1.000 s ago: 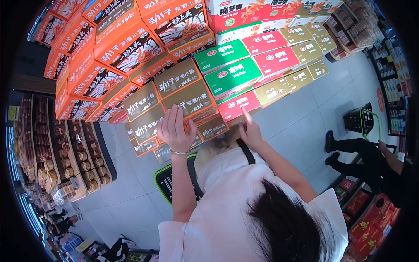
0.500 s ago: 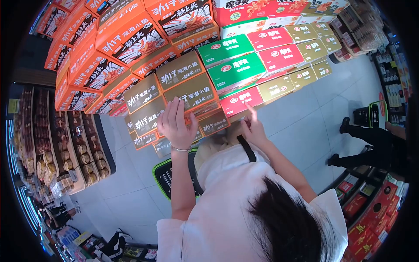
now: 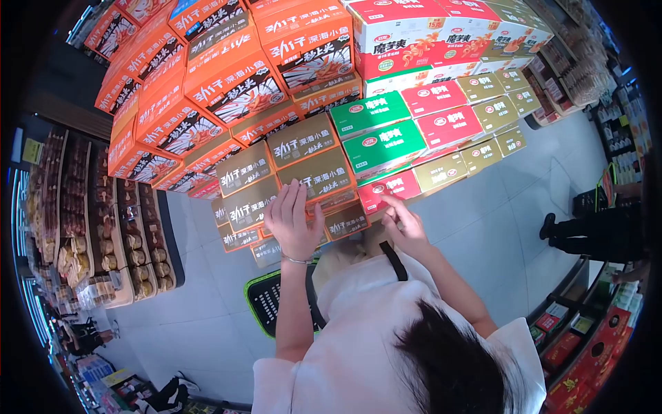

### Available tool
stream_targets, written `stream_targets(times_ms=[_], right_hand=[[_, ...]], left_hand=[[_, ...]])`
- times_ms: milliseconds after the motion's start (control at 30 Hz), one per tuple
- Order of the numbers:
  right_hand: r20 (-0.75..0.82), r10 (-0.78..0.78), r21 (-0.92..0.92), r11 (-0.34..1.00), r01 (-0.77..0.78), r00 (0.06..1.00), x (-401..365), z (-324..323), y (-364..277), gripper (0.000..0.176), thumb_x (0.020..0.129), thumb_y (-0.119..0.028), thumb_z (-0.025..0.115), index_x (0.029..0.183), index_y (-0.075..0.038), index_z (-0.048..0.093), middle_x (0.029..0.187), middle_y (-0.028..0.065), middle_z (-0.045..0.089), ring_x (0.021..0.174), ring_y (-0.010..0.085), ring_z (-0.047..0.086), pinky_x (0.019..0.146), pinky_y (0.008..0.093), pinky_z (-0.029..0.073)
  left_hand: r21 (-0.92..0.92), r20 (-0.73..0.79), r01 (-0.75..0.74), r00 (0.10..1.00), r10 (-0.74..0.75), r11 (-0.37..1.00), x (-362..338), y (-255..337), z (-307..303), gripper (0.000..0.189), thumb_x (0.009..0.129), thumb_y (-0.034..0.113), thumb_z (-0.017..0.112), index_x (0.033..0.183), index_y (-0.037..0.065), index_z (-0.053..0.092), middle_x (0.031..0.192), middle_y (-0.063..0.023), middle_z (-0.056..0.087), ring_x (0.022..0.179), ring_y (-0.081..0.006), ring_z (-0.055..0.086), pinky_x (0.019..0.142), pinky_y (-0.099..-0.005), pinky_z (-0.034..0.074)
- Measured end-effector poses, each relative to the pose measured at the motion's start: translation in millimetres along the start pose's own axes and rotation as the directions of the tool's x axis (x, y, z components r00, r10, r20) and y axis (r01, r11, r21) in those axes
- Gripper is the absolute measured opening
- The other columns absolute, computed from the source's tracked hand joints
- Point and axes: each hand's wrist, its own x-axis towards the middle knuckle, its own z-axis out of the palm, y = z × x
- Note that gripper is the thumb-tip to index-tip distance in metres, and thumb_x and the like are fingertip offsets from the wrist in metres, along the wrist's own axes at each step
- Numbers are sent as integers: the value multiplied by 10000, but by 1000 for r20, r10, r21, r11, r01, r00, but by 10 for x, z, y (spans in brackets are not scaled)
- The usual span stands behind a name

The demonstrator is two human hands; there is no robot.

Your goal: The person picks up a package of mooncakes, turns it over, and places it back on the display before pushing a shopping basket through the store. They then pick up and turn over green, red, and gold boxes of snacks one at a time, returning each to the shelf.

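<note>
My left hand [image 3: 293,224] lies over the gold-brown snack boxes [image 3: 314,172] at the front of the display, its fingers stretched out and thumb apart. A bracelet circles that wrist. Close to its right, my right hand [image 3: 408,231] has the index finger extended toward the front edge of a red snack box [image 3: 386,192], with the other fingers loosely bent; nothing shows in its grasp. Green snack boxes [image 3: 383,148] and more gold ones [image 3: 441,170] sit behind and beside the red one.
Large orange cartons [image 3: 234,86] rise at the back left, with white-and-red cartons [image 3: 400,38] at the back right. A black basket with a green rim [image 3: 265,303] is below my left forearm. Packaged-food shelves [image 3: 134,241] stand left; a person in black trousers [image 3: 586,237] stands right.
The view has shifted, so the display sits slightly lower and further right. My left hand stays on the gold-brown boxes, my right by the red box. The person at right has changed stance.
</note>
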Motion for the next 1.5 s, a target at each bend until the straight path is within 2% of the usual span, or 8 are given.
stream_targets(times_ms=[100, 267, 500, 600, 800, 1200, 1367, 1500], right_hand=[[-37, -24, 5, 1000, 24, 999, 84, -47, -209, 408, 929, -20, 572, 1330, -74, 523, 797, 66, 586, 649, 156, 549, 592, 289, 464], [-229, -363, -138, 930, 339, 903, 322, -135, -513, 305, 895, 23, 581, 1193, -29, 617, 893, 124, 634, 706, 223, 626, 588, 323, 513], [-187, -443, -224, 888, 401, 877, 521, -120, -831, 345, 829, 39, 618, 1168, -23, 633, 926, 129, 632, 751, 280, 635, 661, 357, 531], [-144, -516, -293, 837, 462, 845, 545, -67, -871, 348, 821, 26, 629, 1165, -28, 641, 966, 116, 627, 827, 290, 628, 707, 364, 529], [-90, -488, -341, 834, 433, 868, 552, -103, -890, 359, 812, 2, 636, 1169, -25, 643, 1103, 104, 625, 1027, 293, 594, 858, 395, 501], [-129, -522, -545, 748, 380, 843, 635, -385, -816, 453, 775, 3, 615, 1229, 0, 609, 1329, 156, 561, 1294, 348, 480, 1093, 487, 352], [-338, -468, -632, 756, 172, 817, 678, -768, -630, 605, 767, 29, 581, 1365, 6, 497, 1414, 178, 483, 1355, 383, 405, 1124, 487, 317], [-348, -451, -700, 708, 92, 822, 734, -1049, -612, 704, 757, 41, 586, 1437, -9, 410, 1495, 186, 389, 1395, 392, 352, 1140, 482, 304]], left_hand=[[-41, 32, 43, 999, -42, 998, 56, 59, -89, 491, 817, 154, 698, 1279, 59, 561, 1320, -89, 585, 1235, -268, 525, 1022, -456, 330], [-37, 67, 87, 994, -85, 995, 162, 134, -188, 403, 831, 147, 688, 1212, 47, 605, 1256, -97, 613, 1196, -279, 542, 1046, -477, 322], [-140, 154, 38, 988, -16, 989, 439, -5, -313, 375, 811, 192, 727, 1139, 39, 630, 1125, -86, 633, 1062, -287, 565, 1074, -490, 311], [-218, 192, 4, 981, 38, 976, 663, -19, -403, 473, 788, 271, 765, 1173, 36, 624, 1200, -92, 608, 1125, -295, 548, 1093, -501, 294], [-111, 322, -71, 941, 103, 991, 691, -116, -376, 687, 733, 391, 802, 1283, 42, 581, 1376, -122, 523, 1297, -316, 462, 1140, -517, 264], [-147, 331, -24, 941, 72, 989, 676, -120, -334, 685, 741, 391, 793, 1285, 37, 573, 1391, -133, 515, 1277, -328, 477, 1109, -507, 329], [-166, 323, -19, 944, 72, 986, 691, -94, -326, 709, 700, 348, 834, 1278, 29, 578, 1387, -138, 522, 1271, -338, 487, 1103, -498, 343], [-144, 332, -11, 942, 59, 990, 691, -90, -323, 689, 737, 379, 799, 1283, 30, 564, 1394, -135, 516, 1273, -324, 485, 1098, -506, 341]])
